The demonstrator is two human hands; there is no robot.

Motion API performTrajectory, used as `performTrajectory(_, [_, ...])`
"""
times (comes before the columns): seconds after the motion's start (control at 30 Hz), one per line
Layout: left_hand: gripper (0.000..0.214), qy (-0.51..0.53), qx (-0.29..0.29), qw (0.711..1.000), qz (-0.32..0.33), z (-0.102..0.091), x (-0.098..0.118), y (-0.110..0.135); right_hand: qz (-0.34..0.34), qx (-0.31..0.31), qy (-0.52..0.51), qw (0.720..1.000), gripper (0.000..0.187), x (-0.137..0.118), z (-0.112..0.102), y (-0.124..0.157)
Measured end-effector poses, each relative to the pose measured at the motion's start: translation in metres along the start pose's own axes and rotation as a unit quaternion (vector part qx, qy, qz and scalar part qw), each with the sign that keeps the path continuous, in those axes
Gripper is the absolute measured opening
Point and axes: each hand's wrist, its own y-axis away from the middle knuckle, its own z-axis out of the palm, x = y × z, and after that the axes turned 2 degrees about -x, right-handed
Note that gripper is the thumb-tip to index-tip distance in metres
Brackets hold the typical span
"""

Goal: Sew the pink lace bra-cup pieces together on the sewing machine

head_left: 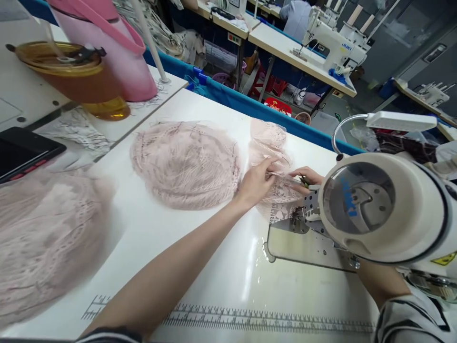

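Note:
Beyond the needle area of the sewing machine (pixel 378 205), my left hand (pixel 255 183) pinches a piece of pale pink lace fabric (pixel 282 190). The lace spreads away from me across the white table, and its near end lies by the presser foot (pixel 298 221). My right hand (pixel 309 176), partly hidden behind the machine head, closes on what look like small thread snips (pixel 303 181) with a dark and green handle. Their blades point left at the lace, close to my left fingertips.
Left of my hands lies a round pile of pink lace (pixel 187 164); another pink pile (pixel 50 243) is nearer. A phone (pixel 28 150), an amber cup (pixel 82 81) and a pink bottle (pixel 107 47) stand left. A printed ruler (pixel 267 320) runs along the front edge.

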Motion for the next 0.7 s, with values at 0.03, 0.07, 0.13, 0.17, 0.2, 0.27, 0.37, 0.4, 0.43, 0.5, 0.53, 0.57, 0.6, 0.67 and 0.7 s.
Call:
performTrajectory(0.03, [0.047, 0.003, 0.000, 1.000, -0.001, 0.000, -0.001, -0.001, -0.006, 0.008, -0.097, 0.995, 0.031, 0.000, 0.004, -0.011])
performTrajectory(0.07, [0.045, 0.006, 0.000, 1.000, -0.002, 0.000, -0.001, -0.001, -0.016, 0.006, -0.120, 0.993, 0.037, -0.001, 0.007, -0.020])
performTrajectory(0.13, [0.041, 0.011, 0.002, 1.000, -0.002, 0.000, -0.002, -0.001, -0.012, 0.010, -0.153, 0.988, 0.041, -0.003, 0.011, -0.034])
performTrajectory(0.17, [0.040, 0.014, 0.004, 1.000, -0.001, 0.000, -0.001, -0.001, -0.004, 0.014, -0.157, 0.988, 0.041, -0.004, 0.011, -0.039])
performTrajectory(0.2, [0.040, 0.015, 0.006, 1.000, -0.002, 0.000, -0.001, -0.001, 0.005, 0.015, -0.161, 0.987, 0.040, -0.004, 0.010, -0.043])
performTrajectory(0.27, [0.039, 0.011, 0.010, 1.000, -0.005, -0.001, 0.000, -0.001, 0.014, 0.003, -0.174, 0.985, 0.039, -0.004, 0.007, -0.050])
performTrajectory(0.37, [0.037, -0.004, 0.011, 1.000, -0.009, -0.001, 0.001, -0.001, 0.024, -0.046, -0.210, 0.976, 0.041, -0.001, 0.003, -0.057])
performTrajectory(0.4, [0.036, -0.008, 0.012, 1.000, -0.010, -0.001, 0.002, -0.001, 0.032, -0.062, -0.227, 0.971, 0.041, -0.001, 0.001, -0.059])
performTrajectory(0.43, [0.035, -0.007, 0.013, 1.000, -0.008, -0.001, 0.002, -0.001, 0.044, -0.074, -0.244, 0.966, 0.041, -0.001, 0.000, -0.061])
performTrajectory(0.5, [0.035, 0.004, 0.013, 1.000, 0.001, -0.002, 0.003, -0.001, 0.070, -0.089, -0.279, 0.954, 0.039, -0.002, -0.003, -0.064])
performTrajectory(0.53, [0.037, 0.011, 0.011, 1.000, 0.005, -0.002, 0.003, -0.001, 0.085, -0.093, -0.296, 0.947, 0.038, -0.004, -0.004, -0.065])
performTrajectory(0.57, [0.039, 0.015, 0.008, 1.000, 0.006, -0.002, 0.004, -0.001, 0.101, -0.097, -0.310, 0.940, 0.037, -0.006, -0.006, -0.067])
performTrajectory(0.6, [0.041, 0.015, 0.006, 1.000, 0.004, -0.003, 0.005, -0.001, 0.118, -0.099, -0.320, 0.935, 0.036, -0.007, -0.007, -0.068])
performTrajectory(0.67, [0.044, 0.007, 0.006, 1.000, -0.005, -0.004, 0.006, -0.001, 0.147, -0.099, -0.337, 0.925, 0.035, -0.010, -0.011, -0.071])
performTrajectory(0.7, [0.045, 0.005, 0.005, 1.000, -0.008, -0.005, 0.007, -0.001, 0.158, -0.098, -0.349, 0.919, 0.035, -0.010, -0.012, -0.073])
